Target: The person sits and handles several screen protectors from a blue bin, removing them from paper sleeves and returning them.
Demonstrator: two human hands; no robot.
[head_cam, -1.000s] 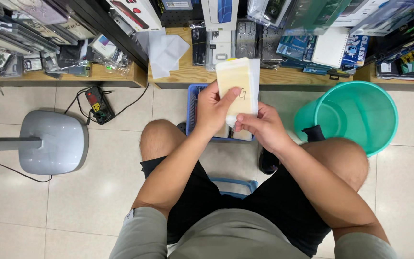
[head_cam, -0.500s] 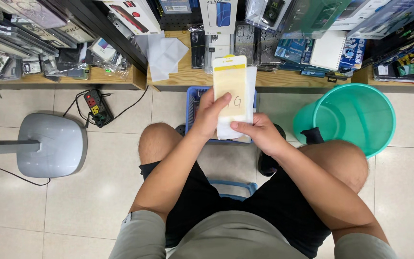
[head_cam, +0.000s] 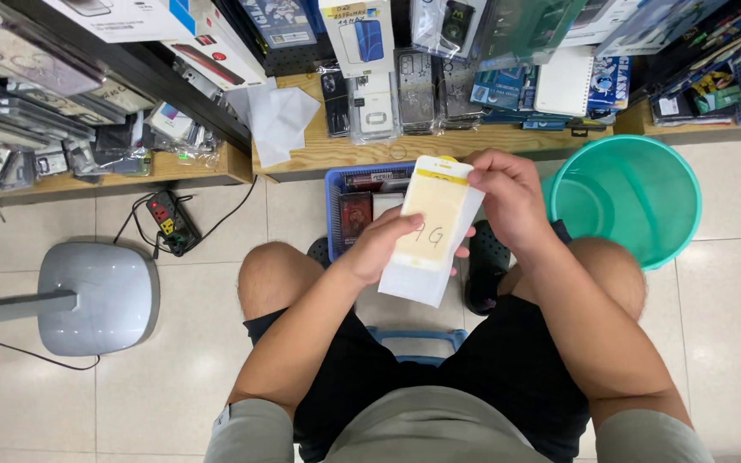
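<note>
The left hand (head_cam: 381,249) gripped the pale yellow sleeve (head_cam: 433,221) by its lower left edge, thumb laid across its face; the right hand (head_cam: 508,195) pinched its top right corner; a white sheet (head_cam: 413,283) showed behind and below it; the sleeve was held tilted above the blue basket (head_cam: 334,201) on the tiled floor (head_cam: 173,343), between the person's knees; a green bin (head_cam: 636,201) stood just right of the right hand, below the wooden shelf's (head_cam: 319,154) front edge.
</note>
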